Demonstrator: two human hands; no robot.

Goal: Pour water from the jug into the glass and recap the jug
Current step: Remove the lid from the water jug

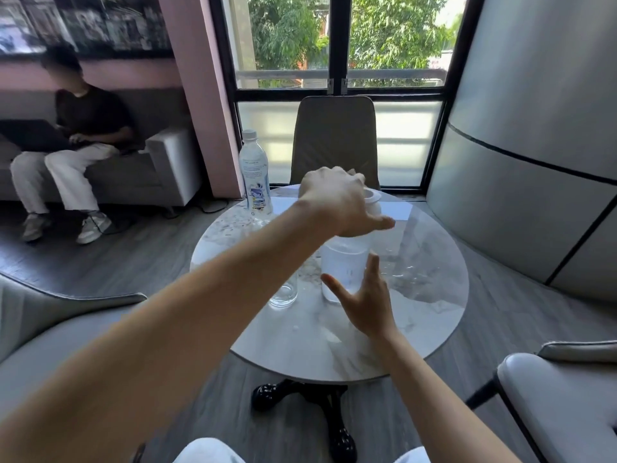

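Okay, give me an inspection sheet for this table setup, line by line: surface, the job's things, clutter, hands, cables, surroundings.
Surface: round white marble-look table, glossy, a small droplet or speck near the front.
Job's things: clear plastic jug upright, holding water; white lid at its top under the left hand. Clear drinking glass stands left of the jug, partly hidden by the forearm; its fill cannot be judged.
Clutter: labelled clear plastic water bottle, capped, at the far left edge.
Hands: left hand on the lid, grip closed around it; right hand open, in front of the jug body, contact unclear.
Cables: dark cable on the floor by the sofa.
Surroundings: tan chair opposite, window, a seated person with a laptop.
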